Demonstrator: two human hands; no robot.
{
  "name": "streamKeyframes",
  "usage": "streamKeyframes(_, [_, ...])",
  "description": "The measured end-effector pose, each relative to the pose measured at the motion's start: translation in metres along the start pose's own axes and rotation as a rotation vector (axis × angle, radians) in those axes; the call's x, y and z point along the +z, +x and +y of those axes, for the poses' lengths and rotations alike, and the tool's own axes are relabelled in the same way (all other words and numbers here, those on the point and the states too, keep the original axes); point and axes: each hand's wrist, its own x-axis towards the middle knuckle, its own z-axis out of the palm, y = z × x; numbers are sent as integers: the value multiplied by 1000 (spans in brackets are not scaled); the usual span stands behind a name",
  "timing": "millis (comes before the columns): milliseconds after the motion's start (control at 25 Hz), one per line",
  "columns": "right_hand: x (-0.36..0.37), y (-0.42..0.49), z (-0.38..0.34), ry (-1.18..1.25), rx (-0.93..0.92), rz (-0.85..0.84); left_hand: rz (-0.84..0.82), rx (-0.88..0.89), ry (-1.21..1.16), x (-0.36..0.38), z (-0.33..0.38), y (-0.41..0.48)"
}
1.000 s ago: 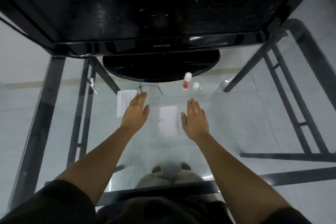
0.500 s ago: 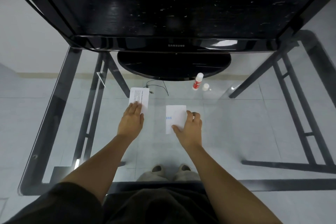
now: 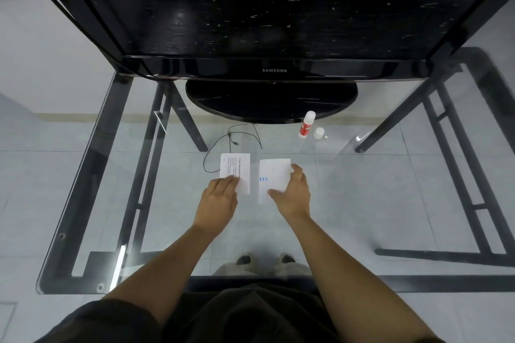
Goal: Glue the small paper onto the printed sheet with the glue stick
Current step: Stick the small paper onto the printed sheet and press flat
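Head view: the left fingers (image 3: pixel 230 181) lie straight and flat on the near end of the printed sheet (image 3: pixel 235 168), pressing it to the glass surface (image 3: pixel 362 203). The right fingers (image 3: pixel 297 172) curl over the right edge of the small paper (image 3: pixel 274 175), thumb on its near corner. A second ago both hands hovered spread above the papers, holding nothing. Now the left hand (image 3: pixel 218 200) and right hand (image 3: pixel 292 198) each have one, and the two sheets lie closer, just beside each other mid-surface. The glue stick (image 3: pixel 306 126) stands toward the far edge (what looks like its cap (image 3: pixel 318 132) beside it), untouched, so gluing has probably not begun.
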Motion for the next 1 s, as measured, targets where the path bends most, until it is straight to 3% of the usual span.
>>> streamKeyframes(160, [-12, 5, 3, 215, 58, 3, 14, 5, -105, -13, -17, 21])
streamKeyframes(280, [-32, 10, 8, 275, 11, 99, -100, 39, -19, -18, -32, 35])
streamKeyframes(600, [-69, 14, 31, 244, -80, 294, -105, 79, 57, 7, 10, 45])
streamKeyframes(1000, [-65, 8, 33, 53, -301, 240, -153, 68, 40, 18, 31, 55])
